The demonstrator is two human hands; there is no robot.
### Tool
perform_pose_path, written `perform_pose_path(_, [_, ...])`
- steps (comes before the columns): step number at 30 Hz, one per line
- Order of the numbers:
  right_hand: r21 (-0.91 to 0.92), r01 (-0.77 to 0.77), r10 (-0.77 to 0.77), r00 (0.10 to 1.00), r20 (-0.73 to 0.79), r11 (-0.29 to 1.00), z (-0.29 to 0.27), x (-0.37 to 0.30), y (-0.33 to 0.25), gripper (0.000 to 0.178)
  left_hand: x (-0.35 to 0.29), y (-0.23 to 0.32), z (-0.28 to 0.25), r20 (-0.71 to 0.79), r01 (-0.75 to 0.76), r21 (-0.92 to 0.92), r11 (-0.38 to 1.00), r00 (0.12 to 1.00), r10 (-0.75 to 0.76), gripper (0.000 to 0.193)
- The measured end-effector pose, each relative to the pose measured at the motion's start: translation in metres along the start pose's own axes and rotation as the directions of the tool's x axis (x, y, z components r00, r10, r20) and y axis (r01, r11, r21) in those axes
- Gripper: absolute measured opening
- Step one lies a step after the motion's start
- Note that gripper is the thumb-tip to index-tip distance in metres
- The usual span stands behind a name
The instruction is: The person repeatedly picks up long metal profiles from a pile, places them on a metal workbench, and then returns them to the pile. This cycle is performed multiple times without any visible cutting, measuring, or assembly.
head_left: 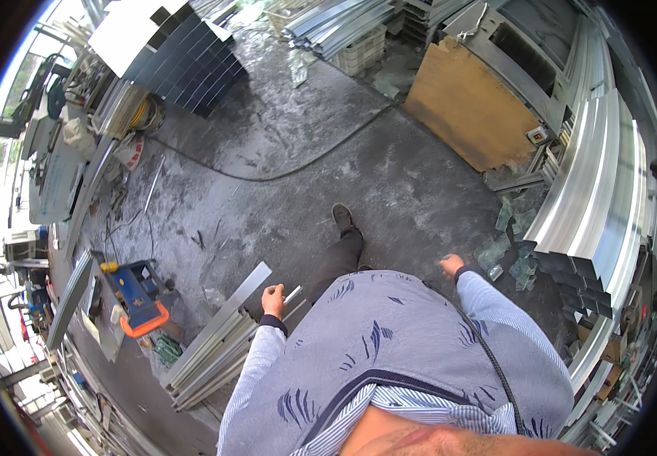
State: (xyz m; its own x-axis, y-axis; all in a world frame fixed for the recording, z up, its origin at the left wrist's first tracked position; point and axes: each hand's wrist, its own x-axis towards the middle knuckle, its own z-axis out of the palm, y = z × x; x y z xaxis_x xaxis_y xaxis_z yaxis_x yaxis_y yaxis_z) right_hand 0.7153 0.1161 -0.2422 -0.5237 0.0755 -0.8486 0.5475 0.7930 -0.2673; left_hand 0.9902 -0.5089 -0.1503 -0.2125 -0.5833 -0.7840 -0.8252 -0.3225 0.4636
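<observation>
Several metal bars (220, 318) are piled just beside the left hand (273, 301), which is loosely curled; whether anything's gripped can't be told. The cable (283, 175) is best stepped over. The right hand (451, 265) is curled too, grip unclear; broken glass (524, 267) should be avoided imo.

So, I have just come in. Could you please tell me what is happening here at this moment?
A person is upright on the dark workshop floor, one shoe showing ahead. Neither hand visibly holds anything. The left hand is loosely curled, nearest the long pale bars; whether it touches them is unclear. The right hand is out to the side, apart from the greenish glass-like pieces.
</observation>
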Motion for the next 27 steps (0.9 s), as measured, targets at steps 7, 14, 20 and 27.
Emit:
perform_pose_path(7, [0.142,0.150,-0.160,0.985,0.065,0.978,-0.033,-0.002,-0.131,0.058,0.088,0.129,0.087,0.111,0.075,0.170,0.983,0.989,-0.095,0.040])
perform_pose_path(14, [0.473,0.194,-0.114,0.975,-0.192,0.860,-0.159,0.013,-0.248,0.052,0.150,0.330,0.175,0.231,-0.059,0.213,0.975,0.973,0.008,0.034])
perform_pose_path(20, [0.193,0.442,-0.313,0.826,-0.468,0.876,-0.271,0.052,-0.360,0.045,0.202,0.498,0.248,0.210,-0.300,0.125,0.946,0.940,0.271,0.030])
perform_pose_path(27, [-0.205,0.693,-0.637,0.448,-0.627,0.691,-0.441,0.167,-0.555,0.036,0.207,0.541,0.299,0.140,-0.137,0.221,0.966,0.984,0.108,0.038])
